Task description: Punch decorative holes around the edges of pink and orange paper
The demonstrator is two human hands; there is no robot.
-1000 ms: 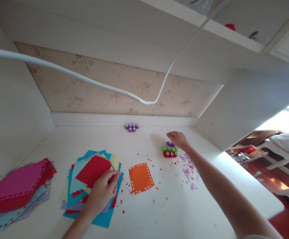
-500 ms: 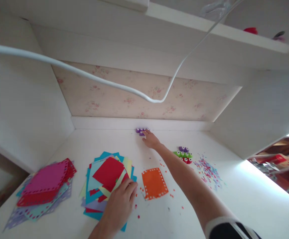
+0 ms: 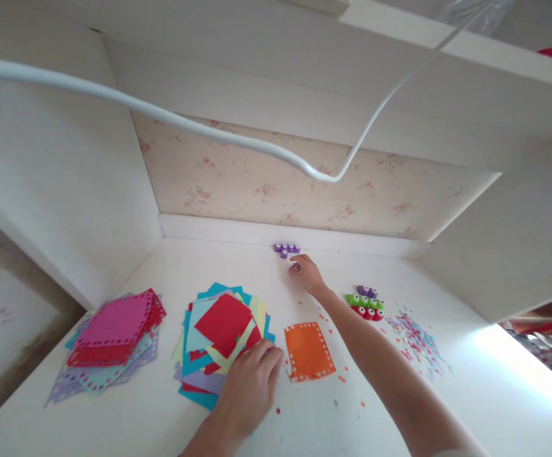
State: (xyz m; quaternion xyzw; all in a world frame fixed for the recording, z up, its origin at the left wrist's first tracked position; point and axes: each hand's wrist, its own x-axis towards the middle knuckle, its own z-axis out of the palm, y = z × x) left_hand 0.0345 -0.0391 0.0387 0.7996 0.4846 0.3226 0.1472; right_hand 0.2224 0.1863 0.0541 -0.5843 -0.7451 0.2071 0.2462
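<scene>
My right hand (image 3: 307, 274) is closed around a small purple craft punch (image 3: 297, 268), just in front of a group of purple punches (image 3: 287, 248) by the back wall. Curled fingers of my left hand (image 3: 252, 381) rest at the right edge of a pile of coloured paper sheets (image 3: 226, 320); its fingertips are hidden, so whatever they hold does not show. Between my hands lies an orange paper sheet (image 3: 310, 351) with small holes along its edges.
More punches (image 3: 365, 302) in purple, green and red stand to the right of my forearm. Beyond them is a scatter of paper bits (image 3: 416, 339). Punched sheets (image 3: 114, 330) are stacked at left. A white cable (image 3: 257, 145) hangs across the view.
My right hand has drawn back slightly from the purple group, with one punch now visible in its fingers. My left hand stays by the paper pile. The view has shifted.
</scene>
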